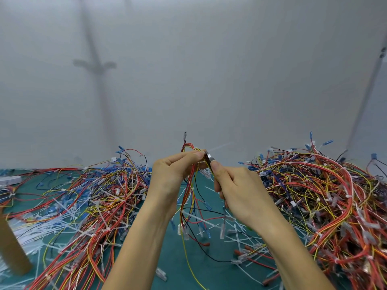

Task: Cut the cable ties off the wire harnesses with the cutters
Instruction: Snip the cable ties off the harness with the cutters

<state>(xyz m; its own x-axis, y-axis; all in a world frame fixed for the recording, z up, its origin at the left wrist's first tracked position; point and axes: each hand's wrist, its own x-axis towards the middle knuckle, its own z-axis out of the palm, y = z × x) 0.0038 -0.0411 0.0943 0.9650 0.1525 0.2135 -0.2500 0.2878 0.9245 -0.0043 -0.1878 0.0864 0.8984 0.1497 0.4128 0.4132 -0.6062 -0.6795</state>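
My left hand (173, 172) grips a wire harness (191, 197) of red, yellow, blue and black wires, lifted above the green mat (173, 256). The harness loops over at the top and its connector ends dangle below. My right hand (236, 189) holds small metal cutters (208, 159), with the jaws at the loop just beside my left fingertips. A white cable tie tail (219, 147) sticks out to the right from that spot, blurred.
A big heap of tied harnesses (326, 197) fills the right side. Another spread of wires (100, 197) lies on the left. Cut white ties (236, 231) litter the mat. A cardboard piece (10, 248) stands at the left edge. A white wall rises behind.
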